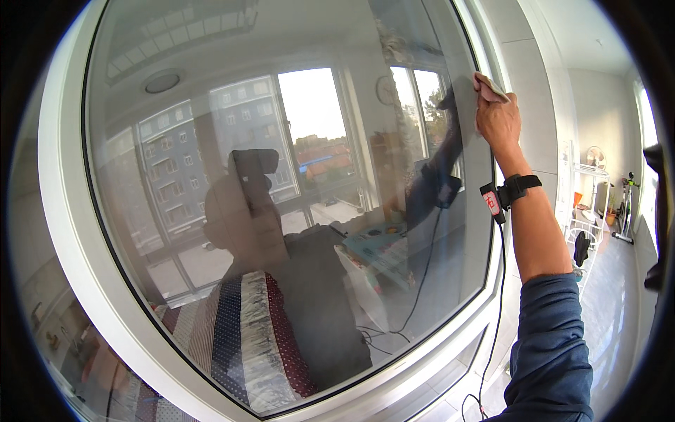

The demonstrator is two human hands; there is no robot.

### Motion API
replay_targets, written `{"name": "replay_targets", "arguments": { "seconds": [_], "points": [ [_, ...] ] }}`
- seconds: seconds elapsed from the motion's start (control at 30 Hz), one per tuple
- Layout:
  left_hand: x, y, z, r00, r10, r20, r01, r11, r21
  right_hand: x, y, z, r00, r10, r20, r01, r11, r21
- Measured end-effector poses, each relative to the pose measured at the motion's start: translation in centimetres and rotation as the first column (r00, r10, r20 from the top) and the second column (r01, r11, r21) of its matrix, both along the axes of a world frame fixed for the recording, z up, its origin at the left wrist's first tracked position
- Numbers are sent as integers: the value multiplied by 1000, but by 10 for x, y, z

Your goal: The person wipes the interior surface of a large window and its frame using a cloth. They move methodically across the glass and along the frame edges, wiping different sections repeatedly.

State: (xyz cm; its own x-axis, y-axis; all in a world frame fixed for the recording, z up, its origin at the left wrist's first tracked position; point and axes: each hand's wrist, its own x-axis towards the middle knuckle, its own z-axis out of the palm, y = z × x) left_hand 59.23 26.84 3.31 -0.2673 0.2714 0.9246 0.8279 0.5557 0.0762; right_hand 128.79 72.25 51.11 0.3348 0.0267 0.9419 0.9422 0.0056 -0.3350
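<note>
your right hand pinches one folded pinkish cloth at the upper right edge of one glass pane. one black strap rings that wrist, one black cable hanging below. your left hand's state, i cannot tell.

The pale floor is supporting a white rack and, near it, a dark upright frame. The rack's top tier is carrying a round fan; an orange item is resting lower down. A striped, dotted cover is lying spread at lower left, concealing its support.
</note>
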Motion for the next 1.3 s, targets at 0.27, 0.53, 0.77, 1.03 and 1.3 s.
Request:
{"name": "replay_targets", "arguments": {
  "seconds": [0.27, 0.53, 0.77, 1.03, 1.3],
  "points": [
    [20, 2, 1, 999, 36, 4, -36, 999, 21, -10, 21, 54, 988, 100, 121, -130, 951, 281],
    [15, 13, 2, 999, 36, 30, -38, 998, 55, -78, -10, 95, 936, 184, 301, -281, 906, 318],
    [6, 5, -4, 998, 45, 43, -48, 997, 68, -232, -92, 116, 716, -178, 675, -177, 889, 422],
    [1, -6, 0, 999, 3, 37, -5, 999, 41, -397, -179, 72, 397, 222, 891, -770, 609, 191],
    [4, -6, 8, 1000, -27, -6, 27, 999, 18, -404, -182, 49, 160, 224, 961, -858, 513, 23]
  ]
}}
